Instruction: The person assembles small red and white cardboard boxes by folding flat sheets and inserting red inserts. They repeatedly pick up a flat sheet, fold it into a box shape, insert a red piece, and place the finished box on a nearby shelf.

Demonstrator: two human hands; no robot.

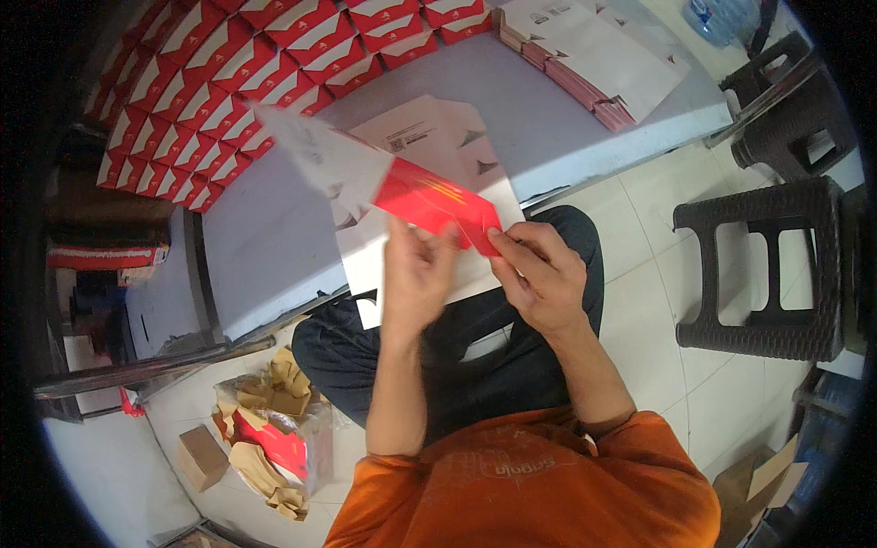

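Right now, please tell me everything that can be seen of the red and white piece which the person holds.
The red and white piece looks like thin card or stiff paper. It is red, with fine yellow lines, toward the right, and pale and blurred where it reaches up to the left. It slants down to the right above the flat white sheet. The right hand pinches its lower right end; the left hand is by its lower edge, too blurred to confirm contact.
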